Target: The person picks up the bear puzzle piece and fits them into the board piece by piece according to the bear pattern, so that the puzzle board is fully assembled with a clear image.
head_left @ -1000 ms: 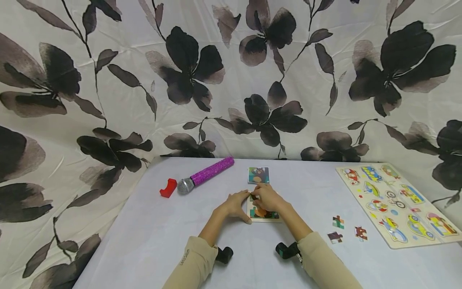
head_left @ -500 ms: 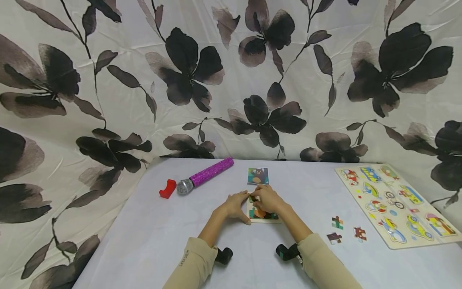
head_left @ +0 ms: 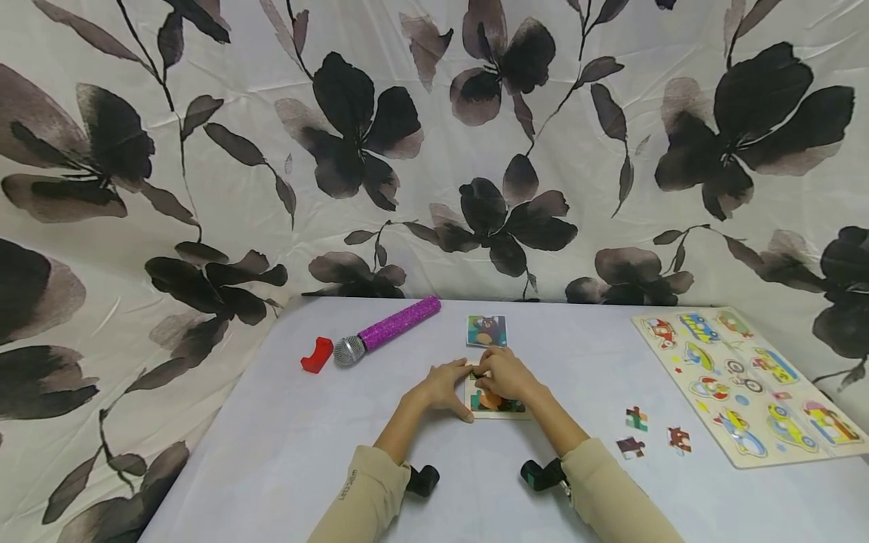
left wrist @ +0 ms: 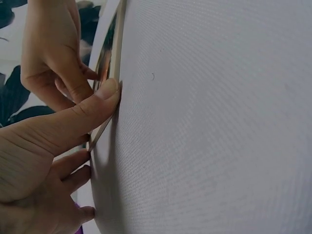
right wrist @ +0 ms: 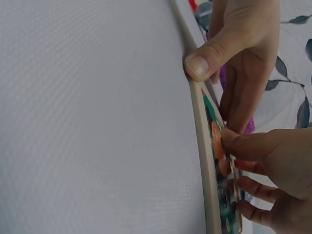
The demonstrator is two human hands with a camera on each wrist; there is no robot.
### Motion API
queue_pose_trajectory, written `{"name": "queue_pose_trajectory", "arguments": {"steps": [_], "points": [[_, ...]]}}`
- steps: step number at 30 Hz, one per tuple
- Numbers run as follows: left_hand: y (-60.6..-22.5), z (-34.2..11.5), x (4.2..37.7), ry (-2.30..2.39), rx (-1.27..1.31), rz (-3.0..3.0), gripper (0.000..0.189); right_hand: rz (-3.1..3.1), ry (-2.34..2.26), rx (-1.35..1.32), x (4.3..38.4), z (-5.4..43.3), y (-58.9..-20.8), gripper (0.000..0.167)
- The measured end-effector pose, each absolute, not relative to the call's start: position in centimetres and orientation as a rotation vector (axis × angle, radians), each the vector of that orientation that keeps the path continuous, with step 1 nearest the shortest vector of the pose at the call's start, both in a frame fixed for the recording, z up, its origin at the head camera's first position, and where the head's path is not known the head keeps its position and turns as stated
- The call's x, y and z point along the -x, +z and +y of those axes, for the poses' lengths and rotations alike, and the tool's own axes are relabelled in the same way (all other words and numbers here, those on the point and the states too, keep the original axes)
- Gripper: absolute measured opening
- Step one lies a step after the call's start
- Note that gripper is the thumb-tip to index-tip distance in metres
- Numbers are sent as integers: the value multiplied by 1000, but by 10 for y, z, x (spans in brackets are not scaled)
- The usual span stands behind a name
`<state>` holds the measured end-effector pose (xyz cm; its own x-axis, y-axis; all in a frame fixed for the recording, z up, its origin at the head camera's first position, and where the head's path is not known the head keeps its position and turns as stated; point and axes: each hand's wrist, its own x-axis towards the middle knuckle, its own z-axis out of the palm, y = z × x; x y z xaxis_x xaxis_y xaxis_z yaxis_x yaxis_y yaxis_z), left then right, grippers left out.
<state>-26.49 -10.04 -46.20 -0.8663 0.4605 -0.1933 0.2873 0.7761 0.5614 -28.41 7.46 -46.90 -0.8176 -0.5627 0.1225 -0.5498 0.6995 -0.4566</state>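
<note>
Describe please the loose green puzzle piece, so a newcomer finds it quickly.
On the white table, between the right sleeve and the large vehicle board, lie three loose pieces. The green piece is farthest back; its neighbours look mostly brown.

The fingers of the right hand [head_left: 508, 373] have shifted very slightly (barely noticeable) near the puzzle board's [right wrist: 202, 136] far left corner.

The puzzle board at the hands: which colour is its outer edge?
The outer edge is pale beige, best seen in the right wrist view.
</note>
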Motion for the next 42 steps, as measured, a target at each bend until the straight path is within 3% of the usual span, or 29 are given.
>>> {"name": "queue_pose_trajectory", "arguments": {"steps": [6, 14, 20, 26, 33, 42], "points": [[-461, -102, 264, 732, -597, 2653, 89, 2874, -793, 1039, 287, 76, -470, 16], [-461, -102, 265, 707, -578, 2658, 87, 2713, -931, 1137, 285, 99, -463, 30], [-460, -100, 264, 705, -575, 2652, 87, 2785, -1195, 897, 275, 140, -461, 28], [-462, -99, 264, 703, -574, 2656, 88, 2942, -1084, 679, 259, 201, -457, 29], [-463, -99, 264, 721, -563, 2657, 87, 2915, -908, 323, 234, 265, -450, 43], [-462, -99, 264, 727, -544, 2659, 89, 2877, -736, 174, 215, 296, -451, 51]]}}
